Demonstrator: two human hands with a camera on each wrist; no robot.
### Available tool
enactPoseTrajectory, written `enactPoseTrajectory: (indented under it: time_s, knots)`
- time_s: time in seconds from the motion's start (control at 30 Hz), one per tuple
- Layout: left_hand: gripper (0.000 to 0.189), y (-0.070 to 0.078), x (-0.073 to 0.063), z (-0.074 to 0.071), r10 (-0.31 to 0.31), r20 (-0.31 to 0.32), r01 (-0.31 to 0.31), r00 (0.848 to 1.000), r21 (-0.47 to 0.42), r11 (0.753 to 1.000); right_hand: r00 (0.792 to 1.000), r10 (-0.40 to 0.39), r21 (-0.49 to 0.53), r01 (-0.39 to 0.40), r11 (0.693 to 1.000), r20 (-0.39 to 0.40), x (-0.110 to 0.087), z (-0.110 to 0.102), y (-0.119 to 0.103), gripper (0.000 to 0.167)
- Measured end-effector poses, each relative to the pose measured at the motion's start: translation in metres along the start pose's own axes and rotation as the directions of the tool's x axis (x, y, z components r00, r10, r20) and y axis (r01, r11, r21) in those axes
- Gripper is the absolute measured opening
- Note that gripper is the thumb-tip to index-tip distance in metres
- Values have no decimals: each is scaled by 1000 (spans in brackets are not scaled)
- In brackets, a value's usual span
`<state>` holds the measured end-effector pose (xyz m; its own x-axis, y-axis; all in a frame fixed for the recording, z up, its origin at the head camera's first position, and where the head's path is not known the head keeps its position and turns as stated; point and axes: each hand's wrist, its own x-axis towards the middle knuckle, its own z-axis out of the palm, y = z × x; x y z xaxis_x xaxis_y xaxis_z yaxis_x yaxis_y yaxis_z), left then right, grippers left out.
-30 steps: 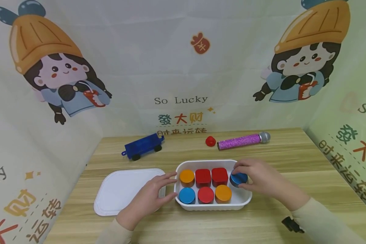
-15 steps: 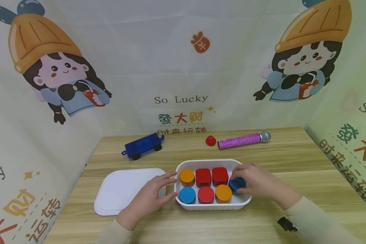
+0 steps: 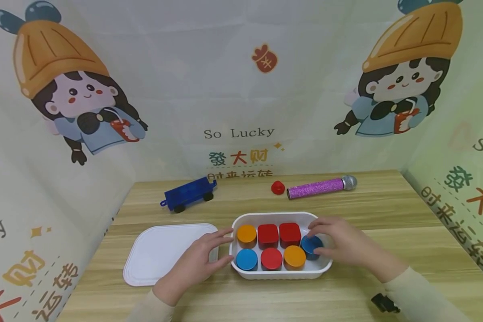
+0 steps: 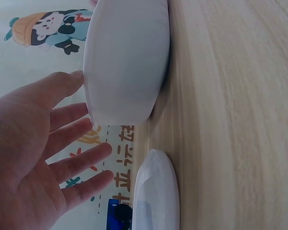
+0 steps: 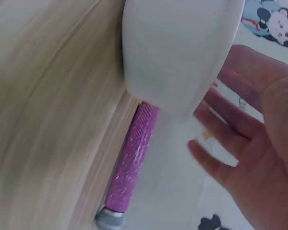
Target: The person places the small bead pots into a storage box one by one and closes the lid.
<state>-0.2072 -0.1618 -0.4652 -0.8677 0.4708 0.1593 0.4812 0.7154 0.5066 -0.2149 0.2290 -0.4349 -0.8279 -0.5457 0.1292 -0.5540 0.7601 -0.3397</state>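
A white oval-ended tub (image 3: 279, 275) stands on the table, holding several coloured blocks. Its back row has an orange round block (image 3: 247, 234) and two red squarish blocks (image 3: 268, 234). In front are a light blue round block (image 3: 247, 258), a red round block (image 3: 271, 258) and another orange round block (image 3: 294, 256). My right hand (image 3: 344, 241) reaches over the right end, with thumb and fingers about a dark blue round block (image 3: 311, 246). My left hand (image 3: 199, 259) touches the tub's left rim, its fingers fairly straight. The wrist views show only the tub's outer wall (image 4: 127, 62).
Left of the tub lies a white lid (image 3: 165, 250), partly under my left arm. Farther back are a blue toy wagon (image 3: 189, 193), a small red knob-like piece (image 3: 278, 187) and a purple glittery microphone (image 3: 319, 188). Printed cloth walls (image 3: 241, 98) surround the table.
My right hand has shifted the dark blue block down and slightly left, close beside the front orange block. The left hand has stayed at the rim.
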Motion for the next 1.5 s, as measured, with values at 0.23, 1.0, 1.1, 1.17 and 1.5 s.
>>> enactPoseTrajectory:
  time_s: [0.23,1.0,1.1,1.17,1.5]
  knots:
    - [43,2,1,-2,16,6,-16,1000,30,999,971,10,89,12,996,-238,-20,4,18,27]
    - [40,-89,-30,-73,-167,-81,176,983,125,976,964,-23,144,63,988,-265,-37,16,32,30]
    - [43,-116,-39,-88,-251,-95,263,963,141,954,966,-5,151,45,988,-257,-38,16,33,31]
    - [46,-133,-45,-97,-320,-86,329,944,137,934,969,8,160,33,987,-247,-38,15,33,31]
    - [41,-171,-71,-116,-417,-29,415,909,168,894,975,16,195,28,980,-221,-38,15,33,32]
